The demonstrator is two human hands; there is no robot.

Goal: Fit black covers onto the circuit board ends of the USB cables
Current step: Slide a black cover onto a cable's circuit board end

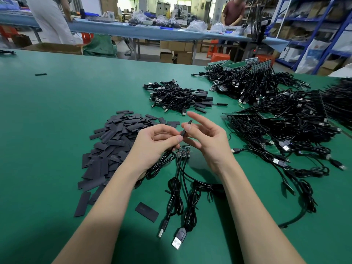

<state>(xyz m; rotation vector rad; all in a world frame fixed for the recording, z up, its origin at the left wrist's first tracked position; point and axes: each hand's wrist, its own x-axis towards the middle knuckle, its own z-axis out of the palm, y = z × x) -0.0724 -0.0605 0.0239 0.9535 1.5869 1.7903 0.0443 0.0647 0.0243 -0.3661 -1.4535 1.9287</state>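
- Black cover, mid-frame, is pinched by both hands: left hand thumb and curled fingers at its lower end, right hand thumb near its upper end, index finger extended.
- Circuit board ends sit just below the hands, their USB cables trailing toward the bottom of the frame.
- Loose covers are heaped on the green table, left of centre.

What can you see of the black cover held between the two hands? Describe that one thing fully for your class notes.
The black cover is a small, flat, matte black sleeve, seemingly of thin plastic or rubbery tubing. It is seen nearly edge-on and slants up to the right. The left hand pinches its lower end with the thumb, and the right hand pinches its upper part. It is held above the green table, just over the bare circuit boards, not yet on one.
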